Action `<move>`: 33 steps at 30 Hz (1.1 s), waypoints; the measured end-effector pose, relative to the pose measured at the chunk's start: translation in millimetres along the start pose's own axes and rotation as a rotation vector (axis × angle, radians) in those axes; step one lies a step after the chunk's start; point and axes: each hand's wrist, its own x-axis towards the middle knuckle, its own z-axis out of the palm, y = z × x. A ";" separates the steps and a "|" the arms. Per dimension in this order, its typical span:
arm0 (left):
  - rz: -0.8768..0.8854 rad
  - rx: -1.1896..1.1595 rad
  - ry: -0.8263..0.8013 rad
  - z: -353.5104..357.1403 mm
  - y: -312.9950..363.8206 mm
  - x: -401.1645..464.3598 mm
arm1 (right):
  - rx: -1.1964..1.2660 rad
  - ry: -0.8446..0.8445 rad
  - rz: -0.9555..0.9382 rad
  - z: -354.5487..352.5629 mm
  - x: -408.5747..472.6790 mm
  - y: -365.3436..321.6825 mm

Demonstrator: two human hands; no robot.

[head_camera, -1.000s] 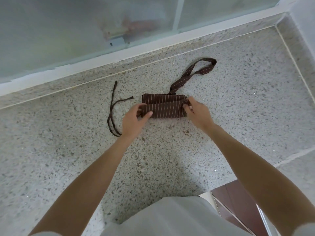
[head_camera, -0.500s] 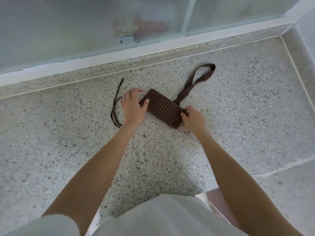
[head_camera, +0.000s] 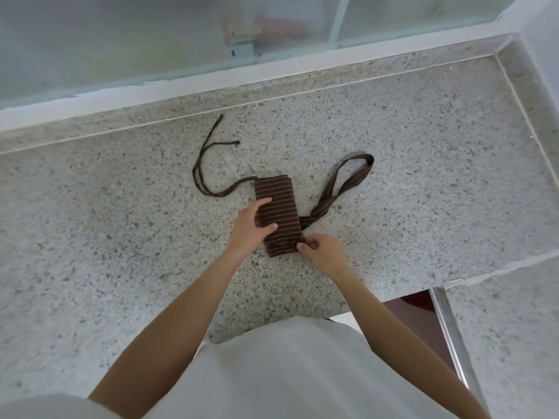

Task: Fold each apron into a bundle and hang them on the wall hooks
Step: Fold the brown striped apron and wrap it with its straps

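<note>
A brown apron with thin pale stripes [head_camera: 276,204] lies folded into a narrow bundle on the speckled stone counter [head_camera: 121,237], its long side running away from me. My left hand [head_camera: 252,229] grips the bundle's left edge, thumb on top. My right hand [head_camera: 322,251] pinches the near right corner. The neck loop [head_camera: 348,182] trails out to the right, and two thin ties [head_camera: 205,173] curl off to the left.
A frosted window [head_camera: 151,40] with a white sill [head_camera: 181,86] runs along the back of the counter. At the right the counter meets a raised stone ledge [head_camera: 532,95]. Dark red floor [head_camera: 423,325] and a metal strip [head_camera: 450,334] show below the counter's front edge.
The bundle has been turned on the counter from lying crosswise to pointing away from me. My left hand slid from its far left end to its near left edge; both hands came closer.
</note>
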 end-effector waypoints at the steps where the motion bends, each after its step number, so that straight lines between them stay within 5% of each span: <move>1: -0.008 0.024 0.002 0.0 1.1 2.6 | -0.034 0.024 -0.013 -1.8 -1.7 0.0; 6: -0.003 0.080 0.019 -0.7 9.8 9.0 | -0.034 0.307 -0.295 -18.4 10.9 -22.9; 12: -0.115 -0.021 -0.026 0.3 11.5 15.6 | -0.338 -0.102 -0.242 -28.2 51.4 -39.7; 16: -0.131 -0.075 0.024 5.3 11.8 16.0 | -0.364 -0.140 -0.300 -31.6 52.9 -35.9; 20: -0.082 -0.131 0.021 3.4 15.5 9.6 | -0.110 -0.145 -0.330 -32.0 47.9 -34.9; 24: 0.028 0.138 0.005 -1.2 19.4 -2.3 | -0.049 0.009 -0.403 -22.8 43.6 -34.9; 33: 0.269 0.620 0.337 10.4 8.1 -37.5 | -0.623 0.508 -0.693 -8.3 12.9 -23.8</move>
